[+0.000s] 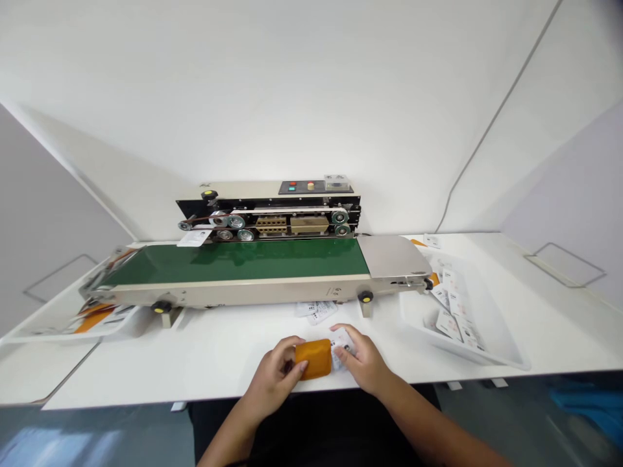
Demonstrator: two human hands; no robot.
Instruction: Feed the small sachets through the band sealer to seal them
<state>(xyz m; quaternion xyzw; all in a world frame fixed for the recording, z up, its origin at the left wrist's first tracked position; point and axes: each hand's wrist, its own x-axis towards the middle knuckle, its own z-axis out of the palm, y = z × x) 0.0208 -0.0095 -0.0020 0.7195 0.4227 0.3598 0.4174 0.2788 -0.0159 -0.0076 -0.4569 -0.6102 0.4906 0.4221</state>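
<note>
My left hand [281, 371] grips a flat orange packet [314, 359] by its left side, thumb on top. Close beside it, my right hand [361, 359] pinches a white printed packet [342, 344] between thumb and fingers. The two packets meet or overlap at their edges; I cannot tell which. Both hands are over the front edge of the white table. Beyond them, a few white printed packets [318, 311] lie partly under the front of a band sealing machine [267, 217] with a green conveyor belt [233, 261].
A white tray [506, 350] at the right holds several white packets and some orange. Another white tray [43, 334], under the conveyor's left end, contains orange and white packets. One white packet [195, 238] sticks out at the sealer's left end. Black knobs [365, 296] project from the conveyor's front.
</note>
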